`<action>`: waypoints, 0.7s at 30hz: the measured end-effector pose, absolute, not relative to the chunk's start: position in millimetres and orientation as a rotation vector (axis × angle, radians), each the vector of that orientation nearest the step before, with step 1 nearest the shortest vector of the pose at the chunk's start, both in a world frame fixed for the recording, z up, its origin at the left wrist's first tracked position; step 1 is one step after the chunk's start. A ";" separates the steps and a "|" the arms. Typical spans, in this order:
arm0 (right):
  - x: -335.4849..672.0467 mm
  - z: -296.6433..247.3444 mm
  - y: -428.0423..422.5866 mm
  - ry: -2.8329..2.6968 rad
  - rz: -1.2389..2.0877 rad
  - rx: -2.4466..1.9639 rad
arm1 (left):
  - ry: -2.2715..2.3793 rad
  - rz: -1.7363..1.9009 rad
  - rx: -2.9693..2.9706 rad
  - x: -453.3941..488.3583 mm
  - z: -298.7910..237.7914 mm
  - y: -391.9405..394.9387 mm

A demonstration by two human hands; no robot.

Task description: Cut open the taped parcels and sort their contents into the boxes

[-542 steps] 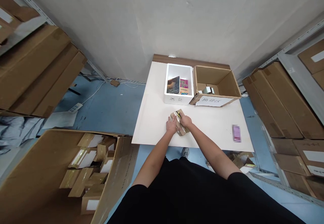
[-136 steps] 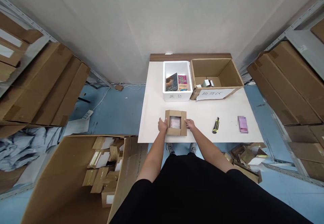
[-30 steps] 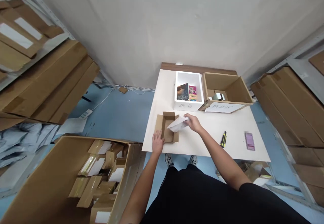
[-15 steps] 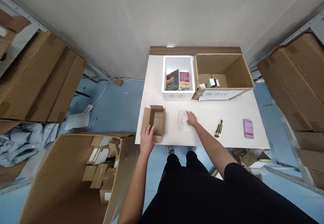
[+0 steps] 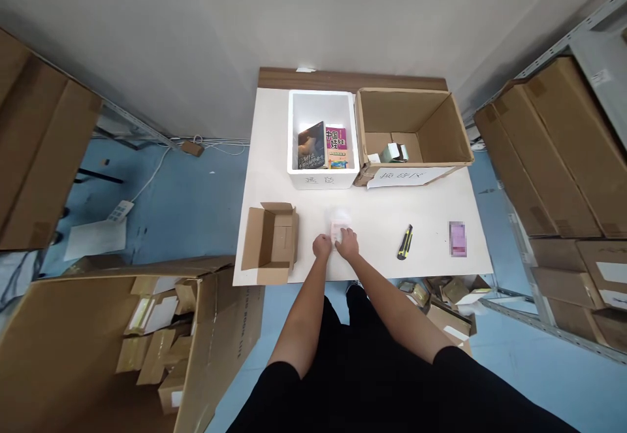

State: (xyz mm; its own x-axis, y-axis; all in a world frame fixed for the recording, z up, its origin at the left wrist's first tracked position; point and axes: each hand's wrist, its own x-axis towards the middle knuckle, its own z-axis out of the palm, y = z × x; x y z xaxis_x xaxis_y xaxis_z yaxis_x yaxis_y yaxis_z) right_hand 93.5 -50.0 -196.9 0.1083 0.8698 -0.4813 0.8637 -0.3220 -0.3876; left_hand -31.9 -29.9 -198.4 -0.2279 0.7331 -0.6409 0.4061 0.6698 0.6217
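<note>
On the white table in front of me lies a small clear plastic bag [image 5: 339, 225] with something pale pink and white inside. My left hand [image 5: 322, 246] is closed on its lower left edge, fingers curled. My right hand [image 5: 347, 245] pinches its lower right side, with the fingertips over the pink part. What exactly the bag contains is too blurred to tell. To the left of my hands stands a small open cardboard box [image 5: 275, 243] with its flaps up; no hand touches it.
A yellow-and-black box cutter [image 5: 405, 242] and a blurred purple item [image 5: 458, 239] lie to the right. At the back stand a white foam box [image 5: 323, 179] with books and a cardboard box [image 5: 460, 139] with small cartons. A large carton [image 5: 210, 335] stands at floor level on the left.
My left hand has let go of the small cardboard box and come over to the plastic bag. My right hand has moved to the bag's lower right. The view has shifted.
</note>
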 end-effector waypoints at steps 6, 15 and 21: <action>96.1 -202.7 -45.8 -1.568 0.976 -2.338 | 1.583 0.546 0.844 -44.8 -206.8 -43.8; 140.3 -203.1 -49.6 -1.258 1.114 -1.938 | 1.358 0.645 0.808 -27.3 -198.7 -43.6; 194.0 -203.5 -62.7 -1.117 0.858 -2.232 | 1.659 0.686 0.823 -56.5 -200.8 -43.5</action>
